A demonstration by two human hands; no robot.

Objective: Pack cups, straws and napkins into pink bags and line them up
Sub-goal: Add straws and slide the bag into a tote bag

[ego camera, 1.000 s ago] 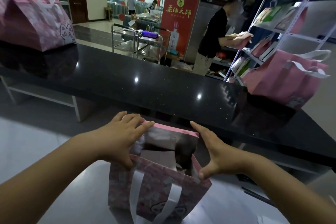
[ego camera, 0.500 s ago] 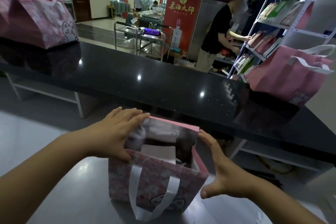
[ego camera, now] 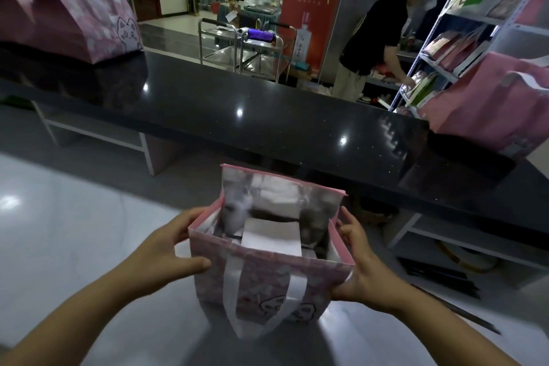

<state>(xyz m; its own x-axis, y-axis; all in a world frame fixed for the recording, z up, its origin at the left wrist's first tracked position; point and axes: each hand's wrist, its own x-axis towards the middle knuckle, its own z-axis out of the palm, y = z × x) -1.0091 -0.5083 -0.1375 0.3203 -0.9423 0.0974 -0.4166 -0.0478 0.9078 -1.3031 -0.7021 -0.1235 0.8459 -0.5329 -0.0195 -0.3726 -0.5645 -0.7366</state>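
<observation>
Your left hand (ego camera: pixel 170 249) and right hand (ego camera: pixel 361 269) slid down the pink bag (ego camera: pixel 267 282), fingers (ego camera: pixel 350 226) gripping its sides; looks ready to line up.

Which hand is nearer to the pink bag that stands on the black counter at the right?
Right. The right hand grips the right side of the open bag, the side toward the counter bag; the left hand grips its left side, farther away.
</observation>
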